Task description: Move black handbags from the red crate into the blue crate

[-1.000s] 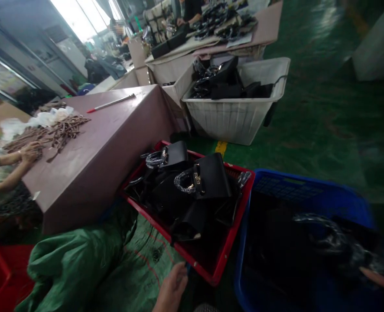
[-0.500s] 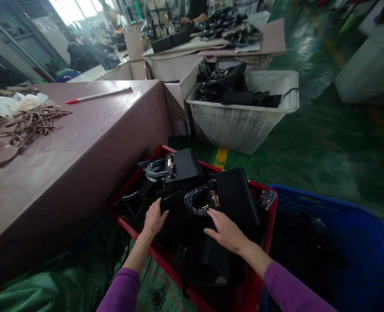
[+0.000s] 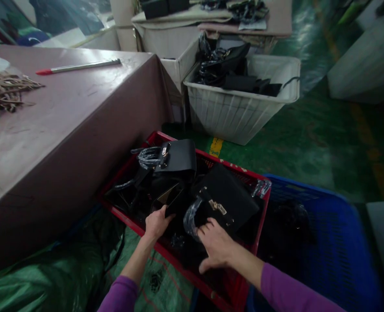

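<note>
Black leather-look handbag (image 3: pixel 226 199) lies tilted in the red crate (image 3: pixel 263 203) at lower centre of the head view. We see our right hand (image 3: pixel 216 249) spread open against its wrapped handle (image 3: pixel 192 216), our left hand (image 3: pixel 157 223) closed on a dark piece beside it. We judge the bag light, stiff-sided and slippery; best lifted by its handle.

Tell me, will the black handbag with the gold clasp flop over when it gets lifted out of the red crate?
Probably not much. The black handbag with the gold clasp keeps flat sides and sharp corners while tilted in the red crate, so it looks stiff. Its plastic-wrapped handle, by the right hand, may feel slippery. It is likely light for its size, though that is hard to judge.
</note>
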### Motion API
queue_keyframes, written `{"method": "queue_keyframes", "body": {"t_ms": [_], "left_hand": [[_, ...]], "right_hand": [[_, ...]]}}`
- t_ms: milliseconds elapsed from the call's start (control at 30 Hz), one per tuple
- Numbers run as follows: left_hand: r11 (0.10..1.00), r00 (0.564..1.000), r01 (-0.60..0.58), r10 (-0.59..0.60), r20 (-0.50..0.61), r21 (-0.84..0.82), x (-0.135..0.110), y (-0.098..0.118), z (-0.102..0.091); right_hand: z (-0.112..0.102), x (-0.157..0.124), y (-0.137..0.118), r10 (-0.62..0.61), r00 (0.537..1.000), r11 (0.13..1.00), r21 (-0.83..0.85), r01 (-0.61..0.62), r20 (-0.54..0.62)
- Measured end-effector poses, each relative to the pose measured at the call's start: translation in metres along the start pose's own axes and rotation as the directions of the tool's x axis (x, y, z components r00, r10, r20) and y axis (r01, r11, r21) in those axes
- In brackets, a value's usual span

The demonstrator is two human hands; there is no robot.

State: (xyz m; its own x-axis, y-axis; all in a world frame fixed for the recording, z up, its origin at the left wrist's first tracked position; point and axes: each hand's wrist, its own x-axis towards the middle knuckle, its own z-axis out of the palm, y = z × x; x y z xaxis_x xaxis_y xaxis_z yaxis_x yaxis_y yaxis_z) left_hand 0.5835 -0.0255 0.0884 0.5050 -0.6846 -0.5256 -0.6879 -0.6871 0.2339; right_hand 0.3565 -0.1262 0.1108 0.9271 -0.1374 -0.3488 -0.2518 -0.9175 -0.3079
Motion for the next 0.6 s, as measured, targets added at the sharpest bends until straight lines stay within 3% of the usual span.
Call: {"method": "queue_keyframes", "body": {"t_ms": [100, 167, 233, 333, 467, 533, 600], "left_hand": [[0.998, 0.999, 0.050, -0.050, -0.008, -0.031, -0.012, 0.007, 0.006], [0.996, 0.998, 0.064, -0.065, -0.015, -0.064, -0.021, 0.012, 0.006], [0.992, 0.996, 0.076, -0.079, -0.033, -0.104, -0.035, 0.019, 0.001], [0.975, 0.988, 0.108, -0.127, -0.087, -0.196, -0.065, 0.029, -0.013], [0.880, 0.971, 0.122, -0.201, -0.127, -0.459, -0.128, 0.039, -0.031], [0.782, 0.963, 0.107, -0.236, -0.133, -0.614, -0.167, 0.042, -0.036], [0.682, 0.944, 0.096, -0.293, -0.150, -0.725, -0.206, 0.045, -0.038]], "right_hand": [[0.034, -0.018, -0.016, 0.033, 0.998, 0.992, -0.123, -0.039, -0.050], [0.042, -0.019, -0.016, 0.045, 0.995, 0.991, -0.124, -0.057, -0.092], [0.033, -0.022, -0.010, 0.037, 0.990, 0.993, -0.110, -0.052, -0.135], [-0.002, -0.052, 0.001, 0.022, 0.979, 0.995, -0.088, -0.041, -0.204], [-0.047, -0.150, 0.015, 0.029, 0.956, 0.998, -0.050, -0.045, -0.291], [-0.054, -0.215, 0.030, 0.034, 0.940, 0.999, 0.000, -0.036, -0.338], [-0.048, -0.280, 0.056, 0.073, 0.903, 0.986, 0.168, -0.001, -0.423]]}}
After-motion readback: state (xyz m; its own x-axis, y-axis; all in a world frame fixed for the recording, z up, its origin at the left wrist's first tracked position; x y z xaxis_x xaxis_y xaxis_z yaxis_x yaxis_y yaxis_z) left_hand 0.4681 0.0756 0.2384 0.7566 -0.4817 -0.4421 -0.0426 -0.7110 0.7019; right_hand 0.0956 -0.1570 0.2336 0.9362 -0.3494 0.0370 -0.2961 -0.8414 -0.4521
